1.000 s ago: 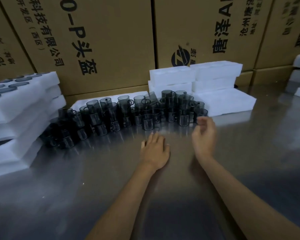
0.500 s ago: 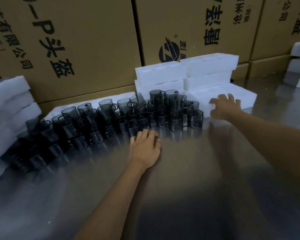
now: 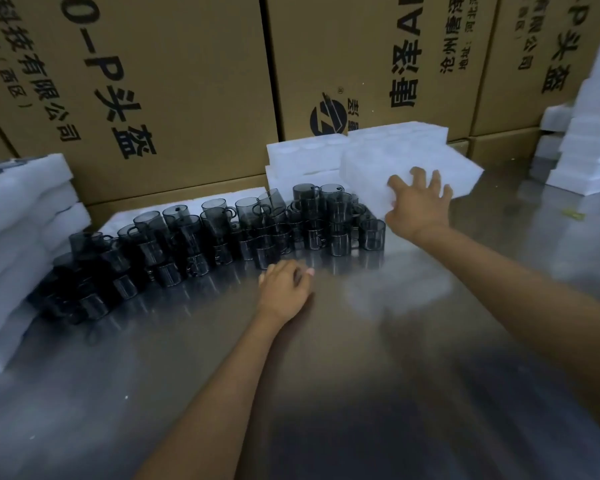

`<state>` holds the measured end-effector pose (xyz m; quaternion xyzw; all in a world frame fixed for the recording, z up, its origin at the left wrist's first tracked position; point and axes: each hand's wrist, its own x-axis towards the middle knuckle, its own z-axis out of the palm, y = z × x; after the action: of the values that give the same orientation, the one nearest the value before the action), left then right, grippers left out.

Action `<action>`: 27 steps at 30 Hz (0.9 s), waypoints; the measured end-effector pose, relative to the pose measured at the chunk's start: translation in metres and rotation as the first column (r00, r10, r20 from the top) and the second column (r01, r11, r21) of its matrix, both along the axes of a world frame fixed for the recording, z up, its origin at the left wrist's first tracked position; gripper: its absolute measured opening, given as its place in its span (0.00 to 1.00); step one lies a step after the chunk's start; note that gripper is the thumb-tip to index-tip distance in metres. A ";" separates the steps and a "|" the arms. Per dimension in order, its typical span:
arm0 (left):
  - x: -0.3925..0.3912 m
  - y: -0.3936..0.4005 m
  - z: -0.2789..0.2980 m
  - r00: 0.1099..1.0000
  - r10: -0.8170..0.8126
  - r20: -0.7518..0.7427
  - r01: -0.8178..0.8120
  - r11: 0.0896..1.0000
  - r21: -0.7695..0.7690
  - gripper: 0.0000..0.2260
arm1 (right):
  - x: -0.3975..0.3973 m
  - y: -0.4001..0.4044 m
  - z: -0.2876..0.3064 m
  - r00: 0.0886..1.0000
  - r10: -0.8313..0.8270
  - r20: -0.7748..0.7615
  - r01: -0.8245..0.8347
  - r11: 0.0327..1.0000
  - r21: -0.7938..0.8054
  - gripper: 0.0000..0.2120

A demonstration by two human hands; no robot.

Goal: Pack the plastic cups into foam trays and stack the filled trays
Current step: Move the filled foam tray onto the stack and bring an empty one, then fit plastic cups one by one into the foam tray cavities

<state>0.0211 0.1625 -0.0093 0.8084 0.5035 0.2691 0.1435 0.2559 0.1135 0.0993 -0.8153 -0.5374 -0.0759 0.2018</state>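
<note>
Several smoky grey plastic cups (image 3: pixel 222 237) with handles stand stacked in a long row across the steel table (image 3: pixel 326 393). Behind their right end sit white foam trays (image 3: pixel 302 161) piled against the boxes. My right hand (image 3: pixel 420 202) grips the near edge of one empty foam tray (image 3: pixel 406 164), which is tilted and lifted off the table. My left hand (image 3: pixel 284 289) rests flat on the table, palm down, just in front of the cups, holding nothing.
A stack of foam trays (image 3: pixel 21 237) stands at the left edge, some with cups inside. More foam trays (image 3: pixel 589 133) pile at the far right. Large cardboard boxes (image 3: pixel 174 81) wall off the back.
My right hand reached from beside the cups to the foam tray at the right, took hold of its edge and lifted it. The left hand stayed flat on the table.
</note>
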 end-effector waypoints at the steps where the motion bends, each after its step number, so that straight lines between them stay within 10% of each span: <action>1: -0.004 -0.006 0.001 0.987 0.032 0.159 -0.018 0.996 -0.091 0.12 | -0.014 -0.012 0.005 0.999 0.040 -0.018 -0.039 0.999 0.029 0.25; 7: -0.033 -0.047 0.016 0.479 0.330 0.813 0.028 0.921 -0.390 0.10 | -0.113 -0.091 0.010 0.960 0.276 -0.040 -0.274 0.960 0.056 0.23; 13: -0.080 -0.087 0.021 0.047 0.368 0.929 0.261 0.893 -0.367 0.13 | -0.196 -0.143 -0.022 0.891 0.452 -0.041 -0.452 0.876 -0.169 0.24; 16: -0.091 -0.095 0.023 0.073 0.384 0.920 0.340 0.858 -0.385 0.14 | -0.218 -0.150 -0.034 0.849 0.527 -0.048 -0.520 0.812 -0.266 0.24; 21: -0.104 -0.090 0.022 0.419 0.358 0.835 -0.009 0.921 -0.390 0.19 | -0.210 -0.132 -0.024 0.850 0.521 -0.074 -0.526 0.845 -0.098 0.21; 27: -0.115 -0.071 0.015 0.414 0.356 0.838 0.012 0.918 -0.397 0.14 | -0.138 -0.052 -0.008 0.841 0.263 -0.472 -0.171 0.958 0.229 0.14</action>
<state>-0.0937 0.0913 0.0061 0.4448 0.4692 0.5782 0.4976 0.1175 0.0615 0.0915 -0.7195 -0.5473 0.1127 0.4125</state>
